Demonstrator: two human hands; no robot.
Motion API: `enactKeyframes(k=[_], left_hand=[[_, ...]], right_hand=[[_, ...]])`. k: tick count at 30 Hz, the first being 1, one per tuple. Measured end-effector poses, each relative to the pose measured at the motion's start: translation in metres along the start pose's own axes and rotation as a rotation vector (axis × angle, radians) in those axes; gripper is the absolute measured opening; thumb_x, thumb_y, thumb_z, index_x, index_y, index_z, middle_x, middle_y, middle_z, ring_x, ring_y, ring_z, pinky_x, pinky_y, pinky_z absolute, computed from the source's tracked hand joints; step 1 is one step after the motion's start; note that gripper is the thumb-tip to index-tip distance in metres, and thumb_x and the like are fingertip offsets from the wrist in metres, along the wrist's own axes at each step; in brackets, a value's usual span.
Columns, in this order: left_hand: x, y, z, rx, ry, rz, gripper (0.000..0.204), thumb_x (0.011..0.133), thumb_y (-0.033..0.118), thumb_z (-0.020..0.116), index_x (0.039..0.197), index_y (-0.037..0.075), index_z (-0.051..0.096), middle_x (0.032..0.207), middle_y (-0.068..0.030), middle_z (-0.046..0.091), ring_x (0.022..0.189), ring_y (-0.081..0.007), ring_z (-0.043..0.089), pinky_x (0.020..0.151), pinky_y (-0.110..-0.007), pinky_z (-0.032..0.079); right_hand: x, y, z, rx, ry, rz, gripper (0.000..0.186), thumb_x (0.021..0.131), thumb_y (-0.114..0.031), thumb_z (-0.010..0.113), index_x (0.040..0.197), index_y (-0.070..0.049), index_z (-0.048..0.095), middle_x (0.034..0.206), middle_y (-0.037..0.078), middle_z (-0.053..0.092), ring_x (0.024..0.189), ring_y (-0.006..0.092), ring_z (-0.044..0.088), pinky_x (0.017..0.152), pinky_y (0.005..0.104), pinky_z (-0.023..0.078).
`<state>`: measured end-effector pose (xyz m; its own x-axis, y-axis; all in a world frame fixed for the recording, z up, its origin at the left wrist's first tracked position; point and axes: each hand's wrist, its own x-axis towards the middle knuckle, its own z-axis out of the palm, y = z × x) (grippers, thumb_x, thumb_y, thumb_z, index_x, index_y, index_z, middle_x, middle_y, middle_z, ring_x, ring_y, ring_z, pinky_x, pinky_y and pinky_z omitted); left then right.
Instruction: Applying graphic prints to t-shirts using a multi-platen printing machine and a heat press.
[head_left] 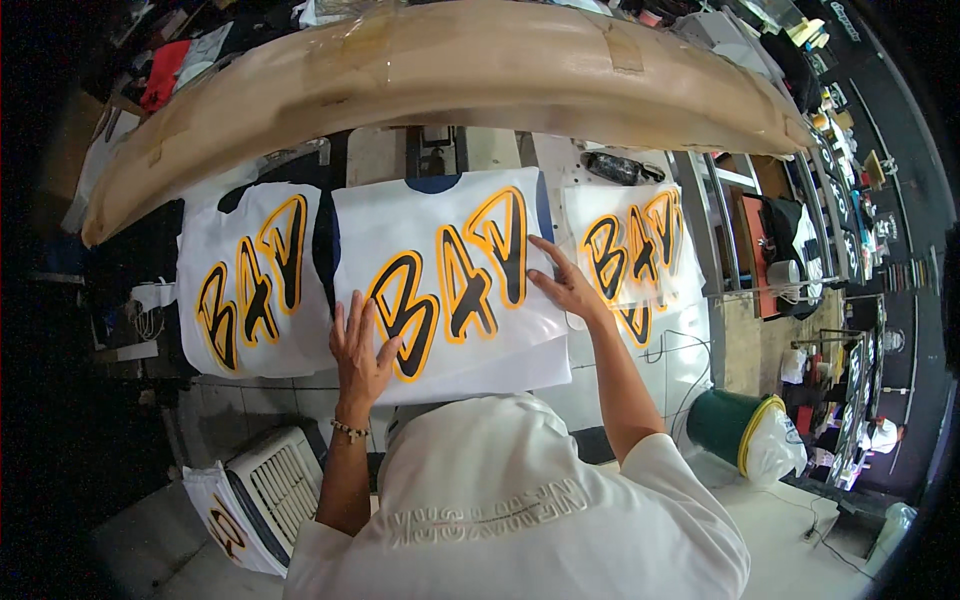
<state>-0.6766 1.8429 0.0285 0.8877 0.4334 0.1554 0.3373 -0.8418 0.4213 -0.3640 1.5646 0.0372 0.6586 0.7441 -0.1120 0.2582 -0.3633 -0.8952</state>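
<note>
Left hand (360, 350) at 8 o'clock, right hand (572, 287) at 3, both flat, fingers spread, apparently gripping nothing, on the central printed shirt panel (455, 270). Uneven pressure could skew or crease it. Farther at 3, forearm contact could shift printed film sheets (630, 245).

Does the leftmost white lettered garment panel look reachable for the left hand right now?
Probably yes. The left hand is at the lower-left edge of the middle lettered panel; the leftmost panel lies just left of that, with nothing visible standing between.
</note>
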Motion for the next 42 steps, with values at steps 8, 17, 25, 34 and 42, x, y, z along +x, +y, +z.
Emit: enactKeyframes(k=[8,17,25,34,42], left_hand=[[0.000,0.000,0.000,0.001,0.024,0.000,0.083,0.093,0.035,0.074,0.161,0.002,0.038,0.172,-0.0172,0.030,0.156,-0.0474,0.023,0.121,-0.064,0.023],[0.007,0.016,-0.003,0.033,0.041,-0.037,0.082,0.085,0.030,0.078,0.155,0.002,0.044,0.167,-0.0182,0.035,0.154,-0.0471,0.026,0.117,-0.064,0.028],[0.007,0.011,-0.002,-0.052,0.107,0.026,0.080,0.083,0.024,0.078,0.151,-0.003,0.045,0.165,-0.0222,0.035,0.152,-0.0527,0.028,0.123,-0.061,0.028],[0.008,0.012,-0.001,-0.064,0.091,0.008,0.080,0.082,0.022,0.078,0.151,-0.004,0.046,0.163,-0.0244,0.038,0.152,-0.0521,0.028,0.124,-0.063,0.026],[0.006,0.006,0.002,-0.100,0.099,0.031,0.080,0.083,0.018,0.075,0.154,-0.003,0.042,0.165,-0.0266,0.035,0.152,-0.0542,0.027,0.125,-0.064,0.023]], right_hand=[[0.000,0.000,0.006,-0.031,0.079,-0.116,0.063,0.096,-0.023,0.078,0.153,-0.011,0.052,0.144,0.015,0.061,0.124,0.0256,0.058,0.101,0.0374,0.047],[-0.008,-0.009,0.003,-0.154,0.128,-0.131,0.060,0.096,-0.024,0.076,0.151,-0.012,0.055,0.130,0.018,0.065,0.080,0.0190,0.056,0.073,0.0325,0.050],[-0.009,-0.012,0.007,-0.106,0.105,-0.055,0.060,0.098,-0.026,0.074,0.153,-0.013,0.053,0.131,0.019,0.064,0.077,0.0200,0.056,0.076,0.0327,0.050],[-0.008,-0.015,0.004,-0.160,0.099,-0.037,0.061,0.097,-0.031,0.074,0.153,-0.018,0.052,0.126,0.022,0.064,0.088,0.0331,0.065,0.080,0.0416,0.053],[-0.006,-0.014,0.001,-0.182,0.060,-0.029,0.062,0.097,-0.029,0.074,0.153,-0.018,0.052,0.132,0.023,0.059,0.107,0.0380,0.062,0.093,0.0430,0.052]])
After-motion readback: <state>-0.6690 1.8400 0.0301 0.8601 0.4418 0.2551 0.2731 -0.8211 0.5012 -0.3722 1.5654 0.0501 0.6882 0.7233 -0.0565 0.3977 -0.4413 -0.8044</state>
